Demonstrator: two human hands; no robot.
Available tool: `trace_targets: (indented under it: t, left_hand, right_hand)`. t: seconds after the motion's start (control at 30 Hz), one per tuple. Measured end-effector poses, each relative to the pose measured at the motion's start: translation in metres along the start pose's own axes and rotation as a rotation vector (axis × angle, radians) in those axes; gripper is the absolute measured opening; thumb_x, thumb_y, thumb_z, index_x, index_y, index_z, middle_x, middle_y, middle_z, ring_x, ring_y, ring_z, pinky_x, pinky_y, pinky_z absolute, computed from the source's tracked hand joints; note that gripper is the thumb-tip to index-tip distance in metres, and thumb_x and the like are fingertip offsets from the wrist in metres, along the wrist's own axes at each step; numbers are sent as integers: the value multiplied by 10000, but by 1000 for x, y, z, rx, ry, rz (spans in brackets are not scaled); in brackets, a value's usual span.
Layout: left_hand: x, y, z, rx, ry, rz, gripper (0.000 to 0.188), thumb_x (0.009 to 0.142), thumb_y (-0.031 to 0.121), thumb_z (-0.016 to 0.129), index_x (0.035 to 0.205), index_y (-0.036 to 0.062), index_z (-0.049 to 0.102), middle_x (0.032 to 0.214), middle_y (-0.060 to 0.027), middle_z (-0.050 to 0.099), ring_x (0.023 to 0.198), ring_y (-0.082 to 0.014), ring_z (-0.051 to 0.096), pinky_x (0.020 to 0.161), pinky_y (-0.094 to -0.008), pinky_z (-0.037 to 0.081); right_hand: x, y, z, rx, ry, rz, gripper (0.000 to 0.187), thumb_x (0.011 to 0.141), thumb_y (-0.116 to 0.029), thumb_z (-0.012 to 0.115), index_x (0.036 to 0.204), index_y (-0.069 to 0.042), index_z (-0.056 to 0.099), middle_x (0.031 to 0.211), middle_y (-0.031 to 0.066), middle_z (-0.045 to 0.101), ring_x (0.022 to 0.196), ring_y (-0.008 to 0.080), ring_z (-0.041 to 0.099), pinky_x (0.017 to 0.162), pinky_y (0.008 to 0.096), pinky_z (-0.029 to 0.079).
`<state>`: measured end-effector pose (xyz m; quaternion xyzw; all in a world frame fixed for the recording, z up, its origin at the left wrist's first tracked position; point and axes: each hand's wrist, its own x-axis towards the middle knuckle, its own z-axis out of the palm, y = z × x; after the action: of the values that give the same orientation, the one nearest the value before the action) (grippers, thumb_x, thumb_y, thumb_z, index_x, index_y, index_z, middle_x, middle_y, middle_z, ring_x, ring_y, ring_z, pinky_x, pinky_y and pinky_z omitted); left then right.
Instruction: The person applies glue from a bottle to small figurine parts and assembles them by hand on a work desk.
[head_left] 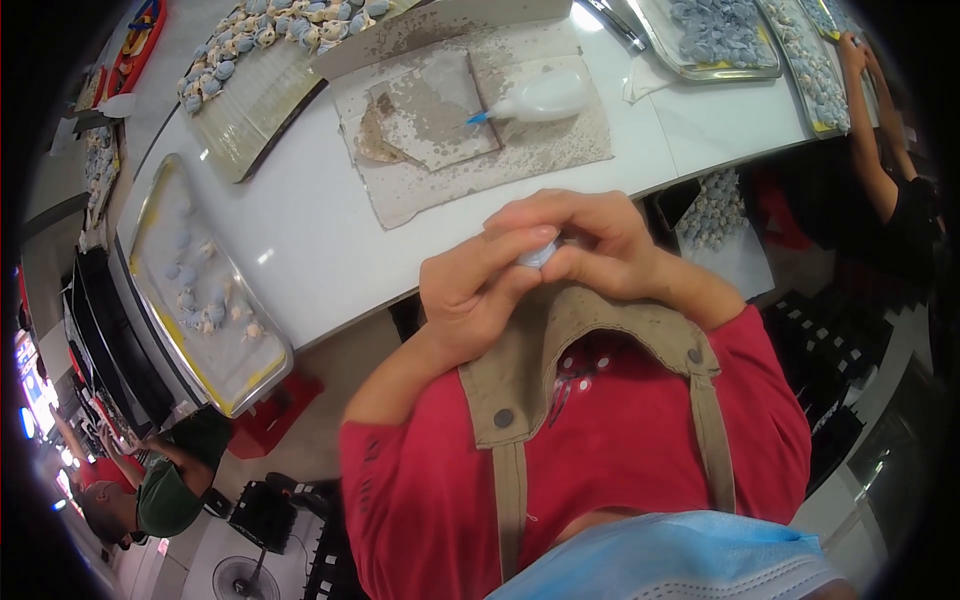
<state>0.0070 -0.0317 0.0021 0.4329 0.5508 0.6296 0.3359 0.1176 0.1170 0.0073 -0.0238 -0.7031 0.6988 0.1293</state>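
Close to my chest, both hands meet over a small light-blue piece (538, 257). The fingers of my left hand (476, 280) pinch it from one side. My right hand (590, 235) closes round it from the other side, so most of the piece is hidden. Beyond my hands lies a stained cardboard sheet (570, 150) on the white table. A white squeeze bottle with a blue tip (545, 95) rests on its side there. To my left, a metal tray (235, 345) holds several small blue and cream figures (205, 310).
Piled blue and cream figures (270, 25) lie at the far left, beside a translucent ridged sheet (250, 120). A tray of blue pieces (715, 35) stands at the far right near a dark pen-like tool (612, 22). Other people work at both sides, with a red stool (275, 415) at left.
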Motion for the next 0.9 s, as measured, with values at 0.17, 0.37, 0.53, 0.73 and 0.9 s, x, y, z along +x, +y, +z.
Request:
trace_targets:
  t: [0.17,0.37,0.53,0.73,0.9]
  left_hand:
    - [-1,-4,3,-143,-5,-86,357,827,174,654,1094,-48,575,1035,-159,628,962,-201,596,845,-281,454]
    - [3,-7,8,-154,-40,-89,331,807,139,649,1083,-33,590,1039,-159,634,939,-199,610,818,-270,460]
    - [0,-2,9,-12,28,-60,249,800,68,631,1042,8,629,999,-124,658,874,-181,633,754,-251,479]
    - [3,0,10,15,-36,-86,209,826,58,612,1031,23,636,963,-100,659,832,-139,628,730,-234,485]
    - [-6,-1,-5,-42,61,-190,212,844,68,604,1045,5,623,987,-89,652,847,-133,617,746,-234,484]
  right_hand:
    - [-2,1,-11,52,-103,83,470,756,-117,703,1163,36,524,1112,157,595,1020,213,580,858,308,467]
    - [-3,4,-14,169,-58,76,415,750,-114,707,1127,-2,577,1015,92,641,928,144,599,810,258,474]
    - [-7,6,-17,138,-110,96,393,755,-88,692,1122,-3,580,1028,100,641,930,143,601,816,263,472]
    - [-10,5,-11,307,-59,88,374,755,31,603,1125,47,549,1146,170,579,1043,203,559,903,305,436]
    - [5,5,3,359,7,199,341,763,-5,631,1095,37,567,1075,160,610,1019,209,571,879,304,443]
